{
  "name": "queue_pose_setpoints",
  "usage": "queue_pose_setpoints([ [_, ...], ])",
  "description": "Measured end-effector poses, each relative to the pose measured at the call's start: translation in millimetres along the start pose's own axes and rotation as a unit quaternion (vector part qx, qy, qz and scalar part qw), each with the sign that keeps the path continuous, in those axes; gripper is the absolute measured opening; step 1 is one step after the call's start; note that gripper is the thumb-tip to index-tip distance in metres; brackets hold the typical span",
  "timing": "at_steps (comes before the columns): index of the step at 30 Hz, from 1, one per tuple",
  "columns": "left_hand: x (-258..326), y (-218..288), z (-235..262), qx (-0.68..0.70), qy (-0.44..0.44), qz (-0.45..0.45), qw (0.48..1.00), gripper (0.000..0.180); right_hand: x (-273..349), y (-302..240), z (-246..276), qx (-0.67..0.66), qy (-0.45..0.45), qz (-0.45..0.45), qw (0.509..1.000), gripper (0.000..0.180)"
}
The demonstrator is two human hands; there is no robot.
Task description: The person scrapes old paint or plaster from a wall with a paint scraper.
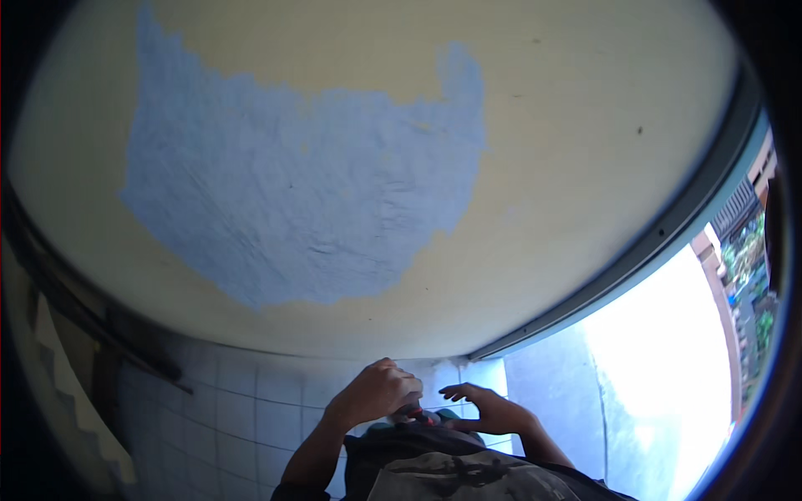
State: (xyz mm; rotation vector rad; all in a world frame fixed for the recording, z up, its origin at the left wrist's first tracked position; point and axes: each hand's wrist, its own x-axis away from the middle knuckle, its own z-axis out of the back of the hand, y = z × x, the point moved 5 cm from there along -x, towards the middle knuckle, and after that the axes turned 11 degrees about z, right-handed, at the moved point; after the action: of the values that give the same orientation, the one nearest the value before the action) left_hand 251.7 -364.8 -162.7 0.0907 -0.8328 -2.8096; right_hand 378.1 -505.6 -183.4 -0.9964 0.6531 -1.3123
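Note:
Close to my body, low in the view, my left hand (383, 392) is closed, its knuckles facing up. A small grey and dark thing with a touch of red (409, 412) shows just below its fingers, too unclear to name. Beside it on the right, my right hand (493, 411) has its fingers apart and curves toward the left hand, with nothing visible in it. Beyond both hands rises a cream wall (568, 192) with a large ragged pale-blue patch (309, 184), streaked and uneven, across its middle.
A dark frame (618, 260) edges the wall at the right, beside a brightly lit pavement (555, 388) and some plants (743, 250). White floor tiles (238, 409) lie under me. Far left are a dark bar (138, 355) and a pale stepped edge (79, 401).

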Motion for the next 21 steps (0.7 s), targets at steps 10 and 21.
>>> queue_pose_setpoints([
  [10,15.1,31.0,75.3,0.207,0.268,0.115,0.934,0.048,-16.1,-13.5,-64.5,-0.149,0.219,0.040,0.964,0.029],
  [21,38.5,47.0,158.2,-0.114,0.497,-0.220,0.831,0.050,-91.5,-52.3,-21.8,-0.303,0.387,0.153,0.857,0.033],
])
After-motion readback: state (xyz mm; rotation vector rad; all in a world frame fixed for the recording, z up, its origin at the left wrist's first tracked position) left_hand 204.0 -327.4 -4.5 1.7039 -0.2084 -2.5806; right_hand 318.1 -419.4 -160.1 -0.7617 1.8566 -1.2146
